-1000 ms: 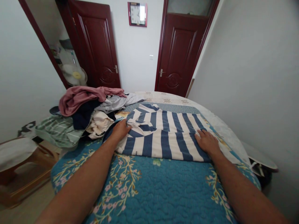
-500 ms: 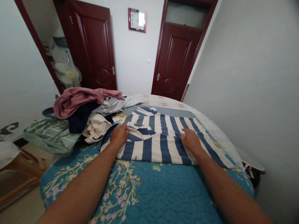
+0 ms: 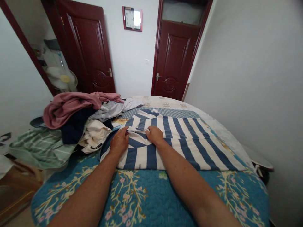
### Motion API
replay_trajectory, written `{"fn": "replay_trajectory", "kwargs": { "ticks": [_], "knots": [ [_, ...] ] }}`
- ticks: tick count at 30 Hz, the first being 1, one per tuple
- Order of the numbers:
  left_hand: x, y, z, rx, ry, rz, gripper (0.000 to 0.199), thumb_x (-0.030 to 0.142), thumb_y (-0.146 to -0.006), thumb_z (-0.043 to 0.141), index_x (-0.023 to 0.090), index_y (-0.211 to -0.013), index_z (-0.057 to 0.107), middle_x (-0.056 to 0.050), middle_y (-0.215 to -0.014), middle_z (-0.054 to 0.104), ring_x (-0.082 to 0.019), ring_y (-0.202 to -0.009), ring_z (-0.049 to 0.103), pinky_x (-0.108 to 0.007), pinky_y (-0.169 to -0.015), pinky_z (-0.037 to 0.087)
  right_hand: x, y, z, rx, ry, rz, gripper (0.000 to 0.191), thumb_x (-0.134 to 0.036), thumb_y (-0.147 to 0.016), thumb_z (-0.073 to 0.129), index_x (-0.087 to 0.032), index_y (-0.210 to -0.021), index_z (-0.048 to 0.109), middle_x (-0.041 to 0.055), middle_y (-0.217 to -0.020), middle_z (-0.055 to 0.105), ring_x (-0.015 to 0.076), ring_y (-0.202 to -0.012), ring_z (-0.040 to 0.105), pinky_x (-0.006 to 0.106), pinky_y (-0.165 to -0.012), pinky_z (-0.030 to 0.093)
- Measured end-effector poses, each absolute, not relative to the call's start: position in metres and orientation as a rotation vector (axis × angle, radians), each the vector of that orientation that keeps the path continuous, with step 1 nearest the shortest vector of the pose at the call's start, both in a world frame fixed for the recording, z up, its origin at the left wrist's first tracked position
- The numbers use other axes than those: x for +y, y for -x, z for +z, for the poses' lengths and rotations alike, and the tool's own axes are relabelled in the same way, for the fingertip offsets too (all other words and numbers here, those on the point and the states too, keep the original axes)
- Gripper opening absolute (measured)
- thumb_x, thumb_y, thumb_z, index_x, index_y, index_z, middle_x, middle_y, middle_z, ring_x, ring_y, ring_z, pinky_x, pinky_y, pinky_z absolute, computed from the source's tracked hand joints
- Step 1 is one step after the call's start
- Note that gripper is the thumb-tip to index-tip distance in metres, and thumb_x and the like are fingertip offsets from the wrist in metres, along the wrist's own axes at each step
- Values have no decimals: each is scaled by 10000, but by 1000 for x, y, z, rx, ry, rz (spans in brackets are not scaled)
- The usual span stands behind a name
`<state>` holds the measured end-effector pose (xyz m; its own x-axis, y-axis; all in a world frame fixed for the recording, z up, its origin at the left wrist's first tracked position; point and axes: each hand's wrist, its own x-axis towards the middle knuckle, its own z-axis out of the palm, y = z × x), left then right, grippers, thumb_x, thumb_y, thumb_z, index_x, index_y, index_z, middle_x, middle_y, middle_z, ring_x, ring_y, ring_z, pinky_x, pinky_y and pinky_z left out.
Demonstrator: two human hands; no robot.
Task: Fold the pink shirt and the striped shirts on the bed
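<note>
A blue-and-white striped shirt [image 3: 175, 138] lies spread across the teal floral quilted cover on the table, its striped body stretching to the right. My left hand [image 3: 120, 138] is closed on the fabric at the left part of the shirt. Close beside it, my right hand [image 3: 155, 135] pinches a fold of the same shirt, perhaps a sleeve. Between the two hands the cloth is drawn into a raised crease. The fingertips of both hands are partly hidden by the fabric.
A heap of clothes sits at the left: a pink garment [image 3: 73, 105], a green checked one [image 3: 42, 146] and a cream one [image 3: 96, 132]. The teal quilted cover [image 3: 156, 195] fills the near side. A wooden chair [image 3: 21, 192] stands lower left, and a wall runs along the right.
My right hand has moved left from the middle of the shirt to the fold near my left hand, which stays in place. The view has shifted slightly.
</note>
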<state>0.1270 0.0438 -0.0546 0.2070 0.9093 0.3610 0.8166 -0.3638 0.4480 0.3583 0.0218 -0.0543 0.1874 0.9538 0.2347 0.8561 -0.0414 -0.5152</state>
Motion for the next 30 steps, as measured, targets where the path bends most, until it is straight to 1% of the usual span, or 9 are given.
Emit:
{"fn": "replay_trajectory", "kwargs": {
  "ticks": [2, 6, 10, 15, 19, 21, 23, 26, 30],
  "knots": [
    [44, -127, -55, 1645, -2303, 884, 521, 186, -968, 530, 218, -1477, 633, -103, -1309, 731, -271, -1211, 684, -363, -1088, 512, 23, -365, -58, -1630, 1856, 270, 226, -388, -993, 590, -240, -1044, 752, 98, -1142, 775, 276, -1103, 692, 370, -969, 484],
    [43, -127, -53, 1665, -2271, 875, 545, 153, -960, 532, 199, -1496, 622, -106, -1292, 738, -268, -1199, 678, -371, -1084, 509, 25, -384, -57, -1354, 1781, 335, 293, -402, -957, 565, -211, -1064, 759, 85, -1091, 776, 249, -1044, 687, 343, -952, 484],
    [43, -127, -50, 1726, -2220, 859, 537, 167, -973, 543, 169, -1507, 608, -121, -1248, 762, -284, -1164, 699, -385, -1049, 510, 26, -394, -58, -1254, 1715, 378, 318, -437, -892, 586, -202, -1018, 760, 67, -1017, 775, 237, -963, 686, 329, -920, 501],
    [45, -125, -49, 1759, -2202, 777, 545, 262, -984, 591, 208, -1526, 577, -102, -1199, 794, -278, -1114, 728, -364, -993, 519, 24, -398, -61, -1312, 1622, 406, 290, -420, -849, 587, -231, -1002, 744, 40, -1027, 774, 234, -982, 681, 331, -936, 501],
    [45, -124, -48, 1746, -2239, 741, 490, 286, -978, 604, 253, -1467, 624, -83, -1182, 798, -272, -1123, 732, -354, -997, 519, 21, -400, -56, -1383, 1598, 387, 259, -435, -844, 591, -239, -952, 721, 36, -1010, 759, 238, -983, 663, 350, -957, 485],
    [44, -123, -45, 1746, -2237, 763, 473, 275, -979, 596, 254, -1449, 640, -82, -1185, 796, -268, -1128, 729, -353, -1014, 517, 21, -400, -53, -1405, 1566, 427, 256, -456, -833, 607, -240, -928, 710, 26, -974, 749, 235, -949, 656, 346, -929, 487],
    [43, -123, -41, 1718, -2231, 810, 477, 255, -977, 584, 229, -1448, 647, -91, -1193, 791, -263, -1125, 727, -351, -1031, 515, 21, -401, -50, -1421, 1506, 507, 275, -476, -815, 634, -234, -920, 710, 16, -924, 737, 230, -903, 652, 336, -876, 490],
    [42, -122, -35, 1644, -2195, 867, 486, 207, -961, 563, 209, -1437, 664, -89, -1203, 787, -241, -1095, 732, -330, -1020, 526, 21, -402, -48, -1425, 1457, 594, 308, -471, -799, 662, -218, -960, 732, 13, -899, 734, 225, -875, 656, 327, -832, 488],
    [42, -120, -33, 1568, -2173, 824, 521, 146, -906, 547, 228, -1396, 705, -80, -1214, 797, -242, -1079, 744, -330, -994, 537, 18, -402, -42, -1467, 1543, 513, 232, -399, -848, 645, -213, -941, 748, 32, -952, 757, 225, -937, 674, 334, -906, 492]
  ]
}}
